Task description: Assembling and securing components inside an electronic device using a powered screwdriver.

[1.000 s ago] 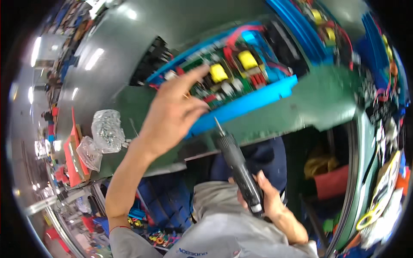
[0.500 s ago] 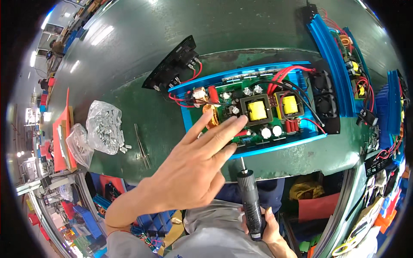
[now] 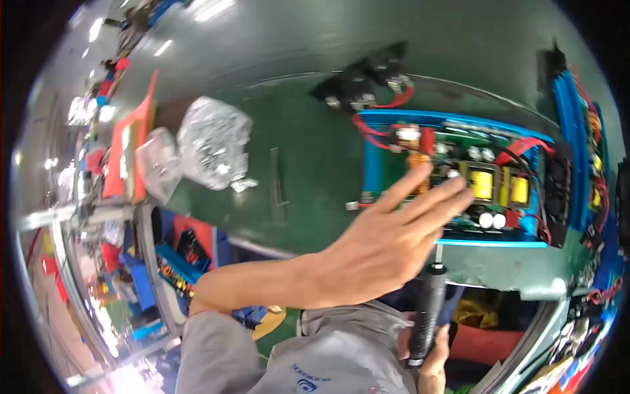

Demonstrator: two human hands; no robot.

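On the bench lies an open blue metal case (image 3: 453,119) holding a green circuit board with yellow-cored transformers (image 3: 482,185) and a copper coil. My left hand (image 3: 374,253) reaches over its near wall, fingers stretched out and resting on or just above the parts. In my right hand (image 3: 434,362), partly hidden behind the tool, is a black electric screwdriver (image 3: 428,308). It points away from me, its bit meeting the outside of the near wall; any screw there is too small to make out. A black end panel (image 3: 357,85) hangs by red wires at the far left corner.
Left of the case lie tweezers (image 3: 276,177), a clear bag of small metal parts (image 3: 213,144) and a red-orange folder or bin (image 3: 121,161). Another blue case (image 3: 571,144) stands at the right, past a black fan panel (image 3: 559,190). Shelving is below left.
The whole view has swung left, so the bench things sit further right in the picture, with some blur. Both hands and the screwdriver keep about the same place at the case.
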